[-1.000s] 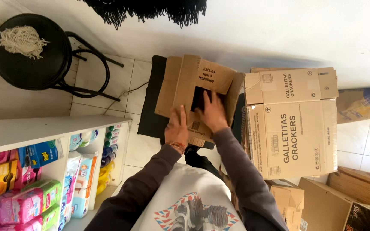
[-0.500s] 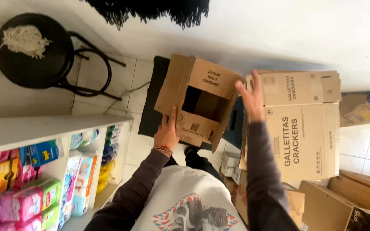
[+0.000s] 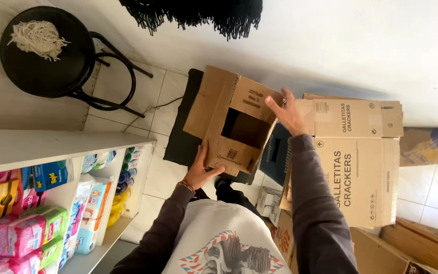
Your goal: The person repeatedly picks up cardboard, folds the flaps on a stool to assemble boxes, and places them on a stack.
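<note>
A person holds an open, empty cardboard box [image 3: 231, 124] tilted above the floor. The left hand [image 3: 201, 170] grips its lower edge; the right hand [image 3: 285, 111] pinches a top flap. That loose flap could buckle, letting the box swing into the stacked cartons [image 3: 361, 157] just beside it.

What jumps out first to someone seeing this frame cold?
An open cardboard box at centre, held up by the left hand at its lower edge and the right hand at its upper right flap. A larger closed carton sits right; a black stool stands top left.
</note>
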